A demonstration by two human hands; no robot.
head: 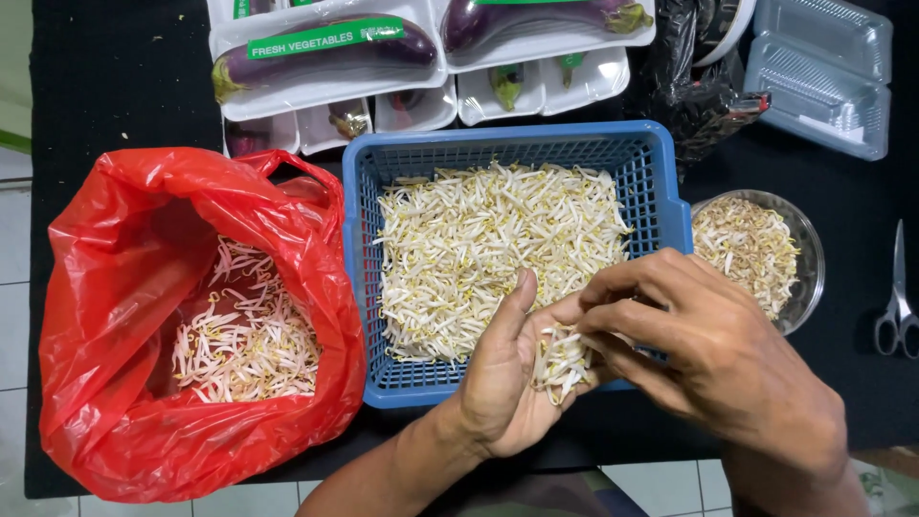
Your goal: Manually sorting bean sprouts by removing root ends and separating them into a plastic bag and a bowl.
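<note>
Both hands meet low in the view, over the near edge of the blue basket [522,153]. Left hand [507,383] is turned palm up and half cupped, its thumb pointing away from the person, and it carries a small bunch of bean sprouts [560,362] in the palm. Right hand [713,354] comes from the side with its fingers bent together, and the fingertips [593,340] press on that bunch; it looks like a pinch, but the exact sprout between them is too small for me to tell. These sprouts are short, pale white stems with small yellowish heads, and they lie close together, pointing toward the person. Behind the hands the basket is filled with a thick, tangled layer of the same white sprouts. To the left of it stands an open red plastic bag [105,383] with more sprouts at the bottom. To the right, just beside the basket, a clear round bowl [812,258] holds finer, brownish pieces. Scissors [898,306] lie at the right edge on the black table [115,86]. Farther back are white trays with purple eggplants [325,53] and empty clear plastic boxes [823,67].
</note>
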